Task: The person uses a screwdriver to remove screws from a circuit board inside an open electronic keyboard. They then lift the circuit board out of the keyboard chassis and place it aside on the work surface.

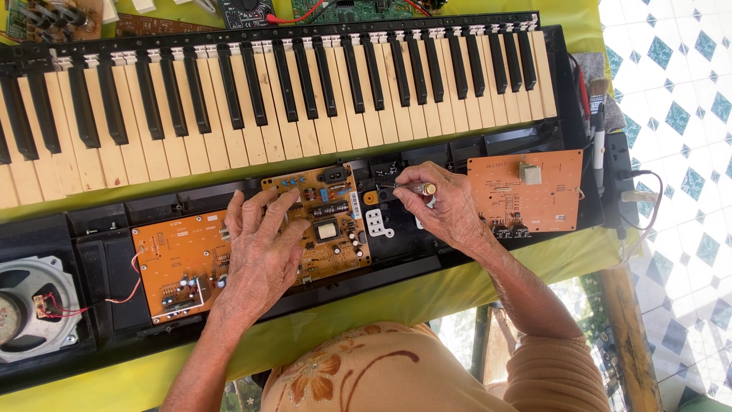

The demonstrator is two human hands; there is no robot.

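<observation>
Nearest you: your orange floral sleeve [358, 374] fills the bottom edge, both forearms reaching up from it.
Left hand [263, 244]: your palm lies flat, fingers spread and loose, pressing on the middle circuit board [328, 221]; it grips nothing.
Right hand [442, 202]: your fingers are pinched closed around a small screwdriver [415, 188], its tip pointing left toward the black chassis [396, 244] just right of that board.
Boards beside: one orange board [175, 263] sits left of your left hand, another [526, 191] right of your right hand.
Further out: speaker [30, 305] at far left; keyboard keys [305, 99] above; yellow-green cloth [427, 290] beneath.
</observation>
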